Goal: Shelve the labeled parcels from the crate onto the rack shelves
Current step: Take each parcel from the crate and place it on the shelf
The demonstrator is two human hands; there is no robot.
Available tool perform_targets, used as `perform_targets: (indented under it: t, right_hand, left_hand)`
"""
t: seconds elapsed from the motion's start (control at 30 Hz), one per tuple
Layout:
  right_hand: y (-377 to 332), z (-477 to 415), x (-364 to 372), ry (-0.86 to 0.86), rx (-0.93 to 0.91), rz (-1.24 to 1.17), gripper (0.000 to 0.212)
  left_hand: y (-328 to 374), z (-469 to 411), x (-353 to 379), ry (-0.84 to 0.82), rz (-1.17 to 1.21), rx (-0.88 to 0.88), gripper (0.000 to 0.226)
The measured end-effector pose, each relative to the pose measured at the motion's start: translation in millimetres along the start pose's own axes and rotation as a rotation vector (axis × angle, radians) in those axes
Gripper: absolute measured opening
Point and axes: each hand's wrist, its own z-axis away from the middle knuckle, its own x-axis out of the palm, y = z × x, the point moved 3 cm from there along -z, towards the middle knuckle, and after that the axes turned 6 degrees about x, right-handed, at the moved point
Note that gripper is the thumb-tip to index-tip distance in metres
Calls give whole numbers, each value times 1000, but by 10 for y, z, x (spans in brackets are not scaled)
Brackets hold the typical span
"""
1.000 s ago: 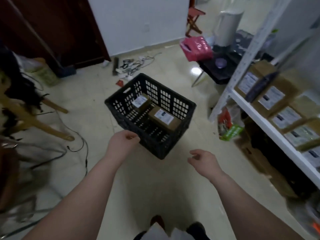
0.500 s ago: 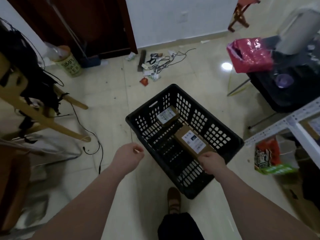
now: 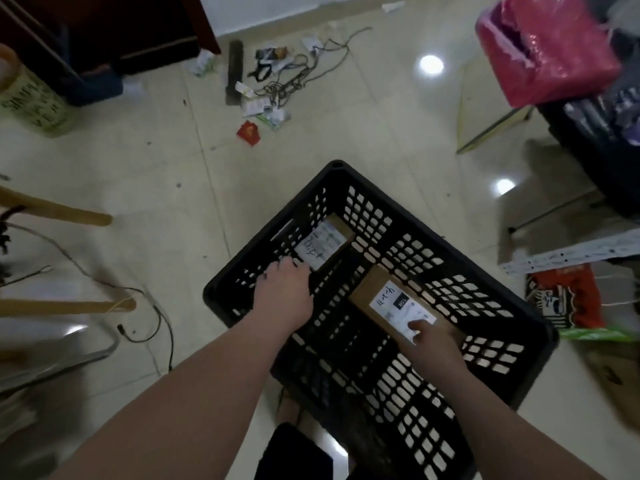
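Observation:
A black slotted crate stands on the tiled floor right below me. Two brown parcels with white labels lie inside it. The small parcel is at the crate's far left. My left hand reaches down to its near end, fingers bent at its edge; the hold itself is hidden. The larger parcel lies nearer and to the right. My right hand grips its near end, with a finger on the label. A white perforated rail of the rack shows at the right edge.
A red and white bag and a cardboard box lie right of the crate. A pink bag sits on a dark table at top right. Cables and litter are strewn near the far wall. Wooden legs and a cord are at left.
I have leaned in over the crate. My left hand went from outside the crate down to the small parcel. My right hand has closed round the near end of the larger parcel.

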Motion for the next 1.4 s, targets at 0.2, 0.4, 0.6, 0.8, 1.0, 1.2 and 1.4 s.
perform_targets:
  t: [0.2, 0.4, 0.6, 0.8, 1.0, 1.2, 1.4]
  right_hand:
    - [-9, -482, 329, 55, 48, 104, 57]
    - [-152, -754, 555, 62, 34, 11, 63]
    - [-38, -891, 607, 62, 102, -64, 64]
    - [67, -850, 550, -52, 372, -640, 33]
    - [-274, -364, 280, -131, 361, -1175, 27]
    - [-762, 406, -128, -245, 132, -1352, 47]
    - [-828, 1255, -619, -146, -130, -1364, 79]
  left_hand:
    - [81, -1071, 379, -9, -285, 193, 70]
    - [102, -1680, 689, -145, -226, 124, 94]
    - [73, -1883, 782, -212, -256, 49, 112]
    - [114, -1720, 649, -235, 18, 7, 120]
    - [165, -1126, 221, -311, 734, -65, 95]
    - [370, -272, -579, -378, 1129, 63, 80]
    - [778, 490, -1297, -260, 1162, 300, 42]
